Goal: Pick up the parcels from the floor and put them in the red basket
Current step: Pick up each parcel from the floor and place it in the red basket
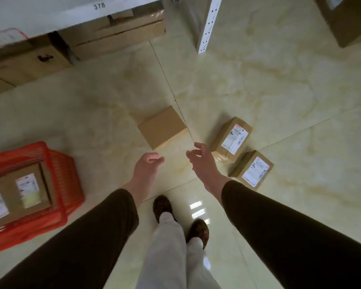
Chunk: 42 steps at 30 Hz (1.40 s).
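Three brown cardboard parcels lie on the tiled floor. A plain parcel (162, 127) sits in the middle, just beyond both hands. A labelled parcel (231, 138) lies to its right, and another labelled parcel (252, 170) lies nearer me. My left hand (149, 163) hovers empty with loosely curled fingers, short of the plain parcel. My right hand (200, 158) hovers empty with relaxed fingers, between the plain parcel and the labelled ones. The red basket (68, 184) stands on the floor at the left and holds labelled parcels (19, 195).
A white shelf (71, 9) marked 378 runs along the top left, with large cartons (117, 32) under it. A white perforated upright (208, 24) stands at top centre. Another carton (350, 19) sits at top right. My feet (163, 207) stand below the hands.
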Tool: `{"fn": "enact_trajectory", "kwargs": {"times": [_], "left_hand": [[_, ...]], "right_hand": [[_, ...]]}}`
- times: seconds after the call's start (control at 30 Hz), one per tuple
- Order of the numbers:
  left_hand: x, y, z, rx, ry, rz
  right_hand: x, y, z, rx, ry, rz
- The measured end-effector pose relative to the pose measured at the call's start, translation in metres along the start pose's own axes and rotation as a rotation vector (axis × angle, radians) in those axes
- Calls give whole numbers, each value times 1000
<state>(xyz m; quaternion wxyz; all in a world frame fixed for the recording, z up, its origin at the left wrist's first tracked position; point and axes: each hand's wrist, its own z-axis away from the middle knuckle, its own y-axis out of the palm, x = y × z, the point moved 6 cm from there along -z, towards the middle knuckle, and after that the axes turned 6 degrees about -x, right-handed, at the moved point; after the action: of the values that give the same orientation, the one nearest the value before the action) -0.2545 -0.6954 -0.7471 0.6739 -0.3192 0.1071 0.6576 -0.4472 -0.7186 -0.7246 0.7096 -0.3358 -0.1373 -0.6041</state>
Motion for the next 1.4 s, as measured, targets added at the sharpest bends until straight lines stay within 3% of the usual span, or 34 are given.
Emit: {"fn": "enact_trajectory", "kwargs": {"times": [0.4,0.73,0.87,1.07,1.4], "left_hand": [[-3,-9,-112,-172,-142,94],[39,23,-207,-273,-229,218],[53,36,-229,-243,-260,272],[58,49,-225,-179,-258,403],[18,-18,-128,-421,-145,484]], "right_hand": [[49,43,-131,66,-55,187],[26,78,-236,165,-28,351],[15,89,-260,194,16,359],[15,95,-263,228,4,354],[71,68,-169,119,-140,359]]}}
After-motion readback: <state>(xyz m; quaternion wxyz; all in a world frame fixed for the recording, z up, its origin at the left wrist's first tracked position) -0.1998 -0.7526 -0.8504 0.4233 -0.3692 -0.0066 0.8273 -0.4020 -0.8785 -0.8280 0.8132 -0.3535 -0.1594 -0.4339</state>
